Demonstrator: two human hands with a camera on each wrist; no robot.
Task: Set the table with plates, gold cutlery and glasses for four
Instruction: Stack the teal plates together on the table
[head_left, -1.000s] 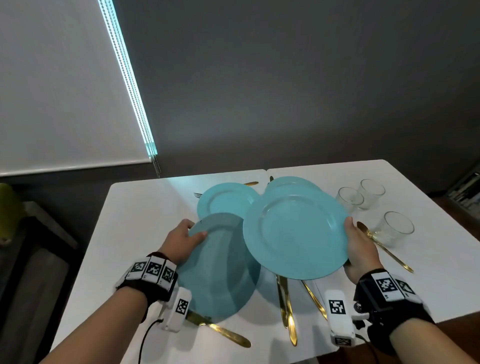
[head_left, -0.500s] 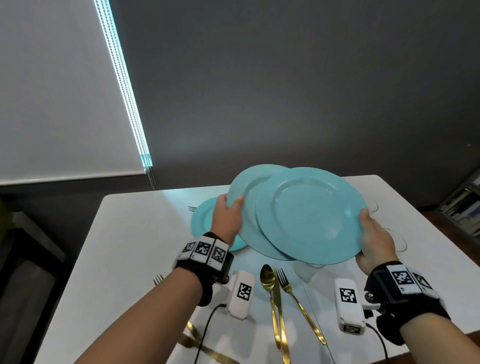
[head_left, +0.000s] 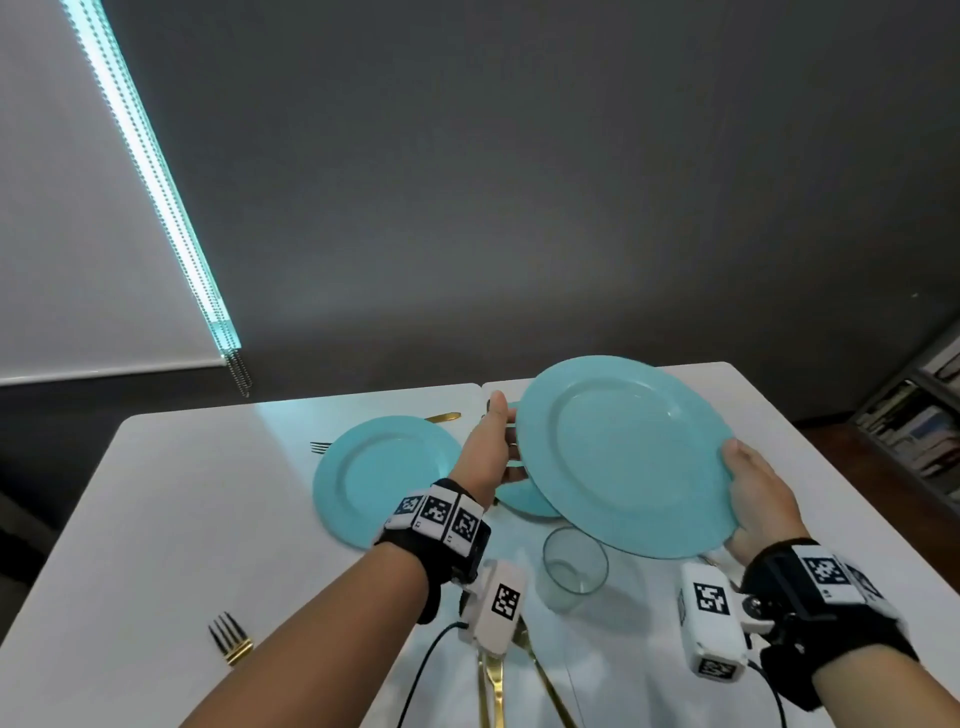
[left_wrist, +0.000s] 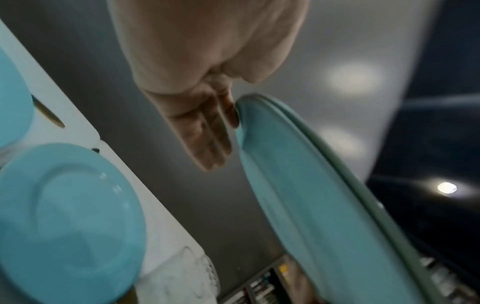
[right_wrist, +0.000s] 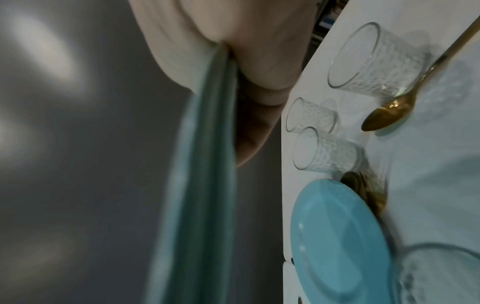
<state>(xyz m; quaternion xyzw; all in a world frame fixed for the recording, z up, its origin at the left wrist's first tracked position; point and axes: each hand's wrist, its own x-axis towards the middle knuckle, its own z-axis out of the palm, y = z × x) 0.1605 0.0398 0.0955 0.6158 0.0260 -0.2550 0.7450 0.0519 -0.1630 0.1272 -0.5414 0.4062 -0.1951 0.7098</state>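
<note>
Two hands hold a raised turquoise plate (head_left: 623, 457) by opposite edges, above the far right part of the white tabletop (head_left: 156, 519). The right hand (head_left: 761, 499) pinches the near right rim, thumb on top and fingers underneath; the right wrist view shows two rims pressed together in that grip, so it may be a pair of plates. The left hand (head_left: 491, 447) is at the left rim with fingers straight and flat against the edge, steadying rather than clasping. The plate tilts, its face turned toward the person, with both forearms reaching forward and the left one angled across.

Below and slightly left of the raised plate lies another plate (head_left: 524, 499), mostly hidden. A third plate (head_left: 379, 478) rests flat further left. A clear glass (head_left: 574, 569) stands just under the plate's near edge, so lowering straight down risks striking it. Gold cutlery (head_left: 491, 686) lies near the person.
</note>
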